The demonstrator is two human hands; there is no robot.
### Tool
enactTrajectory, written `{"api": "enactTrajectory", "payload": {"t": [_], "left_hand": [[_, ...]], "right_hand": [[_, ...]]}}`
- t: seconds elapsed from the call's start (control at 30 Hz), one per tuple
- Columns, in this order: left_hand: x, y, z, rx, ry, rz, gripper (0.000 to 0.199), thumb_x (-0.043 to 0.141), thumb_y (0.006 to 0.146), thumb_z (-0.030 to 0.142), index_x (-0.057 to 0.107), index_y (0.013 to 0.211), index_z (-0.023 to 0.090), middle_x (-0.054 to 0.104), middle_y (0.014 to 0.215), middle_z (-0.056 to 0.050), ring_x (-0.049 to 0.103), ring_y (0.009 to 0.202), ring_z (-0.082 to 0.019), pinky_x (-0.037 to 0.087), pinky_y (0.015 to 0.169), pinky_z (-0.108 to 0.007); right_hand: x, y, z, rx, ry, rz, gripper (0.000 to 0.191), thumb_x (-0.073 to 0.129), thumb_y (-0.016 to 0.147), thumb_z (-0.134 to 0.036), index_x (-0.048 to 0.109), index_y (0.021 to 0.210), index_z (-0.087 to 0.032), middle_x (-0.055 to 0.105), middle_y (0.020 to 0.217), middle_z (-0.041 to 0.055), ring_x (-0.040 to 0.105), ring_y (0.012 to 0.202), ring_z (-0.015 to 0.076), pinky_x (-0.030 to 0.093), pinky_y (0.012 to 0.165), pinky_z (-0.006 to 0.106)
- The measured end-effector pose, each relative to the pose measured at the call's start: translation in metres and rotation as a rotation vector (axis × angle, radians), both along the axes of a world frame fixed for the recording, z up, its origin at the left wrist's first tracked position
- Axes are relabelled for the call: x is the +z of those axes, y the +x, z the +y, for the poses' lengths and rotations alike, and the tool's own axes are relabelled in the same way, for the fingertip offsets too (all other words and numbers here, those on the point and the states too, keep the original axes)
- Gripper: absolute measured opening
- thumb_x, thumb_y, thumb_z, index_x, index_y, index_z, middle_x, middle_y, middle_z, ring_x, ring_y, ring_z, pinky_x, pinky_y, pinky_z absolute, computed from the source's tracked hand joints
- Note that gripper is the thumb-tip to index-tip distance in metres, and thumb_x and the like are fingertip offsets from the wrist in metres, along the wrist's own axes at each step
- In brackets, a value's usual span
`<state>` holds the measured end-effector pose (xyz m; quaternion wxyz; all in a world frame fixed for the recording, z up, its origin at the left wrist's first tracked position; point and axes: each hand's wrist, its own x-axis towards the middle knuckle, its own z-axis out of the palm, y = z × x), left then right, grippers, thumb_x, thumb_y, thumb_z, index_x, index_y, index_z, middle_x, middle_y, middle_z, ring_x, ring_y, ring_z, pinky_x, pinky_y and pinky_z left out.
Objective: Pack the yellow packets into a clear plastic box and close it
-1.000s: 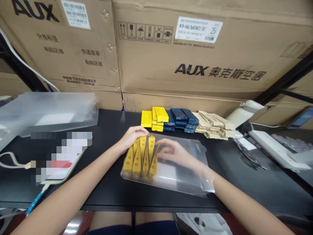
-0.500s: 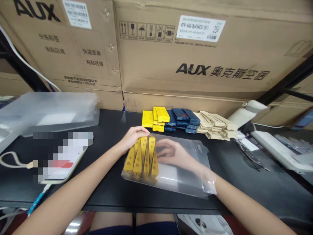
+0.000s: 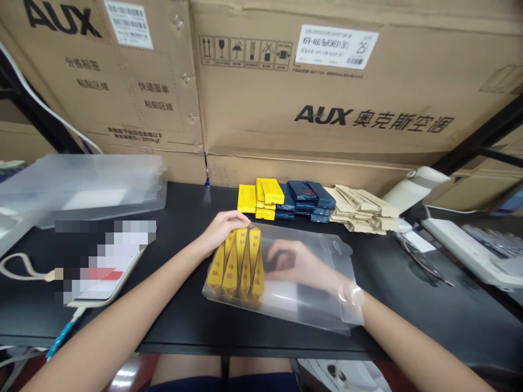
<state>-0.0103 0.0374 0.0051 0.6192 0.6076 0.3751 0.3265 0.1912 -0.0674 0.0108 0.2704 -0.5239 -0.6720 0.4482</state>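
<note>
A clear plastic bag (image 3: 302,296) lies flat on the black table, its mouth toward the right. Several yellow packets (image 3: 241,267) stand side by side in a row at the bag's closed left end. My left hand (image 3: 226,226) is closed at the far left corner of the bag, gripping it beside the packets. Inside the bag, seen through the film, is my right hand (image 3: 288,260). Its fingers are curved and apart from the thumb, holding nothing, a short way right of the packets. The bag's flap rests around my right wrist.
Behind the bag are stacks of yellow packets (image 3: 269,191), dark blue packets (image 3: 304,197) and beige packets (image 3: 359,207). Clear plastic sheets or bags (image 3: 102,185) and a phone (image 3: 110,272) lie left. A white bottle (image 3: 417,188), cables and a power strip (image 3: 469,253) are right. Cartons (image 3: 253,109) stand behind.
My right hand has drawn back slightly to the right inside the bag, away from the yellow packets, and its fingers have curled more. My left hand has stayed in place.
</note>
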Motion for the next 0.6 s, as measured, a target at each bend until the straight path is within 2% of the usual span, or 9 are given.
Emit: {"api": "enactTrajectory", "payload": {"t": [0.1,0.23,0.6], "left_hand": [[-0.001,0.0,0.0,0.003,0.001,0.001,0.013,0.065,0.066,0.028,0.068,0.072,0.016,0.068,0.076,-0.003,0.061,0.072,-0.018,0.043,0.072,-0.03],[-0.002,0.0,0.001,0.008,-0.002,-0.002,0.014,0.065,0.066,0.028,0.068,0.072,0.016,0.069,0.077,-0.003,0.061,0.074,-0.019,0.044,0.072,-0.031],[-0.001,0.002,-0.001,0.028,0.057,0.036,0.012,0.063,0.067,0.027,0.069,0.071,0.017,0.069,0.078,-0.003,0.061,0.077,-0.019,0.043,0.075,-0.03]], "right_hand": [[0.003,-0.002,-0.003,0.091,-0.114,0.044,0.031,0.077,0.064,-0.036,0.058,0.081,-0.018,0.059,0.069,-0.0027,0.056,0.06,0.01,0.044,0.053,0.023],[0.0,-0.01,-0.009,0.157,-0.192,0.072,0.029,0.075,0.067,-0.038,0.059,0.08,-0.018,0.059,0.067,-0.0024,0.054,0.058,0.0097,0.042,0.052,0.022],[-0.001,-0.02,-0.014,0.091,-0.05,0.089,0.033,0.076,0.066,-0.043,0.058,0.081,-0.018,0.061,0.075,-0.0019,0.054,0.064,0.0105,0.043,0.058,0.024]]}}
